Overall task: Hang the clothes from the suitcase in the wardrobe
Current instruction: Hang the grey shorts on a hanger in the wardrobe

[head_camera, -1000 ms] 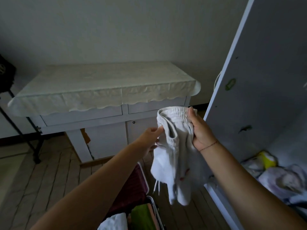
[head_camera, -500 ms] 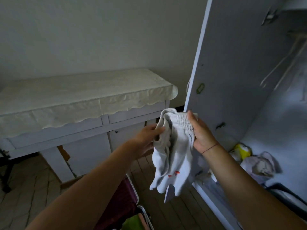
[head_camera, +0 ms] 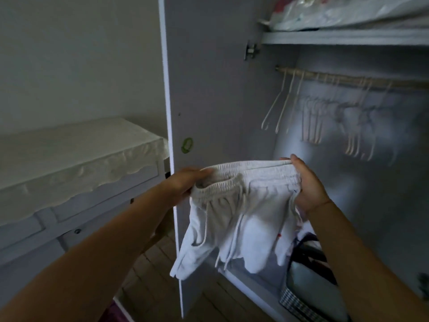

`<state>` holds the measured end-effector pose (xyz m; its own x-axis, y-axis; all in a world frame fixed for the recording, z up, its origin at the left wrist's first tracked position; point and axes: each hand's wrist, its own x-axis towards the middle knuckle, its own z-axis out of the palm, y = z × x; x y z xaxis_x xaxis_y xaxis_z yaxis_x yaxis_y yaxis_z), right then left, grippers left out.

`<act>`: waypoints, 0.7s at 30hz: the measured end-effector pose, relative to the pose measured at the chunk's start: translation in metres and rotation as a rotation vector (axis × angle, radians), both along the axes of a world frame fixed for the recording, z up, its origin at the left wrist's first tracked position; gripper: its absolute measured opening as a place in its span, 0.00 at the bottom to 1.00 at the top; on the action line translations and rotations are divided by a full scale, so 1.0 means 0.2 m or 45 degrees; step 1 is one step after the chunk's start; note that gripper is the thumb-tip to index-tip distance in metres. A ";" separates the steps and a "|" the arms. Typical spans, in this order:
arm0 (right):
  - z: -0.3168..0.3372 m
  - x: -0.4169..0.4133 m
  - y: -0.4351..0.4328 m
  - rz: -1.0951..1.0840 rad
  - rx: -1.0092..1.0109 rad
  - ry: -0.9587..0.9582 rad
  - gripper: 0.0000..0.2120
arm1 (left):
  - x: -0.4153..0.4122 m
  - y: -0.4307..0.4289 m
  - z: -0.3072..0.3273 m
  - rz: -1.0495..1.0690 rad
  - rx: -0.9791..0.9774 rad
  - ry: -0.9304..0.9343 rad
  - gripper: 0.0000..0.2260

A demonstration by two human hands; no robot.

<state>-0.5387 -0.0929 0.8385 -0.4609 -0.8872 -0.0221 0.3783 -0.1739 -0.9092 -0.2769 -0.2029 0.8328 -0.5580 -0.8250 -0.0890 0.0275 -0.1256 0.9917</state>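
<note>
Left hand (head_camera: 185, 182) and right hand (head_camera: 306, 184) each grip one end of the elastic waistband of pale grey cotton drawstring shorts (head_camera: 236, 219), held before the open grey wardrobe (head_camera: 218, 94) below its rail of empty white hangers (head_camera: 311, 122).

A white desk (head_camera: 99, 203) under a scalloped pale cover (head_camera: 76, 154) stands against the wall (head_camera: 81, 54) on plank flooring (head_camera: 151, 287).

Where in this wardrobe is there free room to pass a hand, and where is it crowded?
Free: the gap below the hangers and above the shorts; the right end of the rail looks bare. Crowded: the top shelf, full of wrapped bundles, and the wardrobe floor, with bags.
</note>
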 end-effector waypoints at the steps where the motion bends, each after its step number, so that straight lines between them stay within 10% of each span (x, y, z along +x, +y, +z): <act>1: 0.01 -0.08 0.02 -0.051 0.012 0.021 0.13 | -0.07 -0.01 0.01 -0.026 -0.002 -0.016 0.11; 5: 0.02 -0.36 0.05 -0.183 0.004 0.144 0.29 | -0.32 -0.06 0.02 -0.123 -0.130 -0.176 0.09; 12: 0.03 -0.73 0.12 -0.390 -0.001 0.159 0.08 | -0.76 -0.11 0.03 -0.235 -0.367 -0.426 0.12; 17: 0.00 -0.93 0.23 -0.566 0.051 0.261 0.10 | -1.06 -0.14 0.07 -0.204 -0.174 -0.189 0.22; 21: 0.02 -1.05 0.32 -0.597 0.099 0.379 0.08 | -1.32 -0.15 0.16 -0.312 -0.054 -0.082 0.11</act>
<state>-0.7488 -0.0293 0.8429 -0.8020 -0.5867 0.1122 0.0017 -0.1901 -0.9818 -0.5405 -0.2327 0.8644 -0.7360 -0.6696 -0.0992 -0.0622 -0.0790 0.9949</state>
